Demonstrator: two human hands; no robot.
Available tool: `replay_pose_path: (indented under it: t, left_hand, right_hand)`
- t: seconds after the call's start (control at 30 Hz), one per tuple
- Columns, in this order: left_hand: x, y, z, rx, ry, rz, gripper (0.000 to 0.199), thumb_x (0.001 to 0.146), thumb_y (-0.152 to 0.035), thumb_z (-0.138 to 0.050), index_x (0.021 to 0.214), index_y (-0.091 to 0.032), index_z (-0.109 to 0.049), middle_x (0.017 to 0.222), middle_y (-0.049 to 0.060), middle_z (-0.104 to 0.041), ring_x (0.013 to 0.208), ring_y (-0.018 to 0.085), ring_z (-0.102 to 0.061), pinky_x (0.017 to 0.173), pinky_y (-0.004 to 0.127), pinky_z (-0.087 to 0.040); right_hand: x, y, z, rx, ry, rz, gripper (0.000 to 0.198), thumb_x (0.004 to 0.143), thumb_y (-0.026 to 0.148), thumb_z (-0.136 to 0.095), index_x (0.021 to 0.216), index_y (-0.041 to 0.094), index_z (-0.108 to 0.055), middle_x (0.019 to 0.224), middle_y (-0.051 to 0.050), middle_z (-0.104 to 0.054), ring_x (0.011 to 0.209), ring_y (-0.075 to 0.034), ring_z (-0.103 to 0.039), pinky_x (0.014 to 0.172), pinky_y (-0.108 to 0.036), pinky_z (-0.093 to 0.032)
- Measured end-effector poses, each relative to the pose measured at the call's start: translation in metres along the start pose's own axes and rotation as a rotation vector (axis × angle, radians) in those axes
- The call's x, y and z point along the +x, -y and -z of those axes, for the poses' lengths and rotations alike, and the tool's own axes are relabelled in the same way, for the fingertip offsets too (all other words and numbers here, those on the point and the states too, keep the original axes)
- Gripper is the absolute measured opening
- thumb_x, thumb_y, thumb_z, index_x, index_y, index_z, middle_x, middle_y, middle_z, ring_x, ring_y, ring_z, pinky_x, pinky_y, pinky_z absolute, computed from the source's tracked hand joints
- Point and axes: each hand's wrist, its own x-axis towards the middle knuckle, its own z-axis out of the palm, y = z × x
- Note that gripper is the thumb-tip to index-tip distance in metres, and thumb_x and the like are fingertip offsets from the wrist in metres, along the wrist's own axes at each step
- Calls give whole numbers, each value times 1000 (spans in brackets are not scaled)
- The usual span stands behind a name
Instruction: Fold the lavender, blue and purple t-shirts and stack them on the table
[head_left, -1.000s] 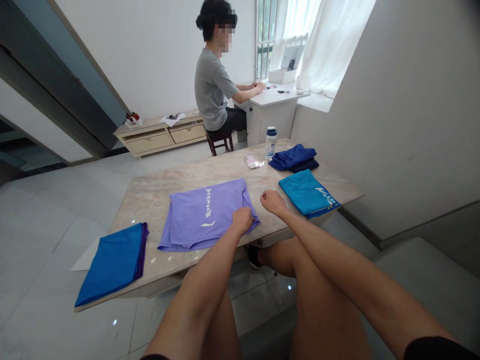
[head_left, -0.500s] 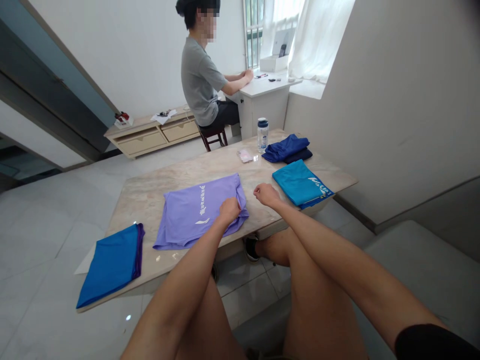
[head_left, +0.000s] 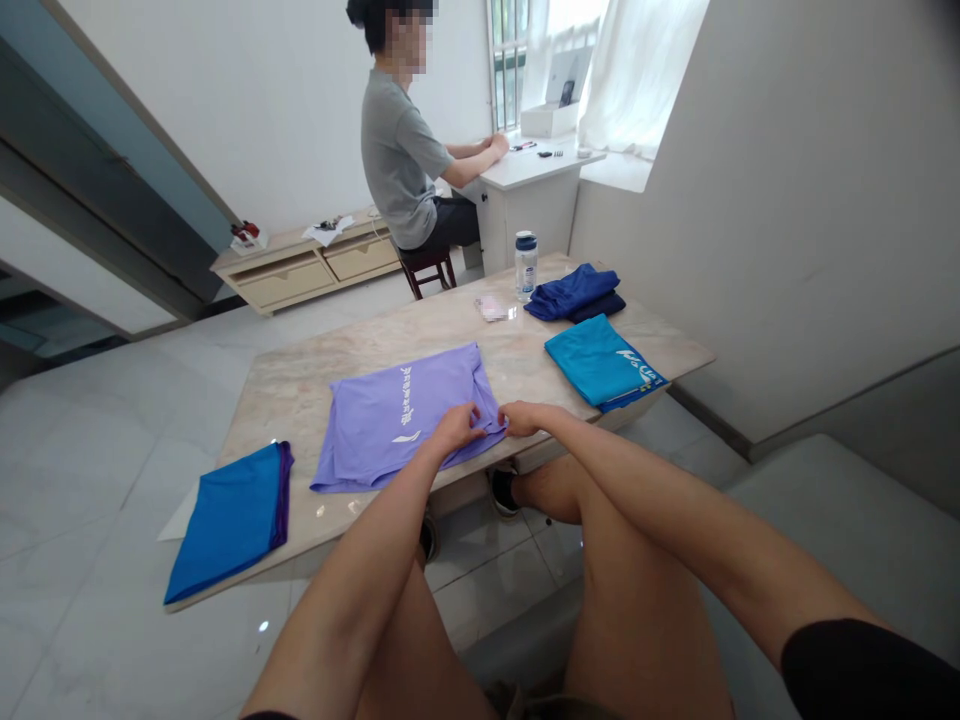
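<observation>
A folded light-purple T-shirt [head_left: 367, 425] with white lettering lies flat on the marble-look table [head_left: 300, 372]. My left hand [head_left: 457, 430] rests at its near right part, thumb and forefinger apart over the cloth. Right beside it, my right hand [head_left: 523, 418] pinches the shirt's near right corner between curled fingers. Just past my right hand is a folded turquoise shirt [head_left: 589, 360] with white print and a blue layer underneath. At the table's left end lies a folded blue garment [head_left: 225, 520] with a purple edge.
Toward the table's far edge stand a clear bottle [head_left: 526, 268] with a blue lid, a small pinkish packet [head_left: 491, 308] and a dark blue folded garment [head_left: 574, 292]. A person [head_left: 401, 160] sits at a white desk [head_left: 529, 172]. My knees are close under the near edge.
My right hand has moved left and down to the purple shirt's corner. My left hand has shifted slightly nearer that corner, and its fingers have parted.
</observation>
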Motion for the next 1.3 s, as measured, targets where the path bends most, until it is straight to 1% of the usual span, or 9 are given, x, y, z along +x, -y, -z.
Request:
replay_pose_path:
  t: [0.23,0.4,0.53,0.67,0.77,0.87,0.97,1.1,1.3]
  left_hand:
    - [-1,-7,0,2,-1,-49,11,95,-20,-75,104,-20,-82,108,8,-83,103,24,-76,96,31,-55]
    - [-1,-16,9,5,-33,-63,18,99,-20,-68,109,-19,-83,117,12,-84,112,27,-76,101,34,-56]
    - [-8,-19,13,10,0,-108,19,96,-19,-70,110,-21,-83,116,9,-84,112,26,-76,101,33,-56]
    - [-16,-17,13,5,63,-161,16,98,-22,-72,110,-24,-82,114,6,-84,107,24,-77,97,29,-56]
    - [-22,-9,16,21,69,-130,17,102,-29,-70,114,-25,-81,116,6,-84,107,24,-77,95,30,-56]
    - [-27,13,26,69,7,-9,19,104,-31,-66,118,-24,-78,123,10,-82,116,28,-75,98,34,-55]
    - [-38,50,40,117,-87,172,22,105,-27,-62,123,-23,-75,131,14,-79,123,30,-73,101,37,-55]
    - [-66,110,61,153,-227,432,30,106,-25,-55,133,-19,-67,139,20,-73,127,32,-72,100,39,-56]
    - [-102,178,63,122,-329,737,47,104,-39,-59,143,-12,-62,144,31,-68,131,42,-71,99,48,-58]
  right_hand:
    - [-3,1,2,-37,41,23,42,92,17,-78,133,21,-82,125,-12,-84,118,-29,-79,93,-30,-59]
    - [-1,0,2,-46,23,33,37,93,19,-78,128,24,-84,122,-9,-85,112,-26,-81,93,-29,-59]
    - [5,-3,4,-60,-24,26,25,101,24,-69,119,18,-86,126,-15,-84,116,-29,-80,97,-30,-57]
    - [12,-4,2,-57,-97,2,33,111,29,-58,118,13,-85,130,-20,-82,122,-31,-77,101,-30,-55]
    - [17,1,-4,-50,-104,-8,35,112,33,-57,113,14,-86,124,-17,-84,118,-30,-79,98,-29,-55]
    - [22,10,-11,-47,-89,-18,29,108,34,-64,105,17,-87,115,-13,-86,113,-30,-81,95,-29,-57]
    - [25,17,-17,-58,-90,-55,25,104,35,-70,109,17,-87,114,-17,-86,115,-34,-80,94,-34,-60]
    - [29,20,-22,-79,-107,-148,41,105,40,-66,130,11,-80,128,-30,-79,120,-42,-79,93,-46,-63]
    - [34,18,-22,-87,-38,-246,52,102,48,-68,140,13,-75,136,-26,-77,125,-39,-77,96,-43,-63]
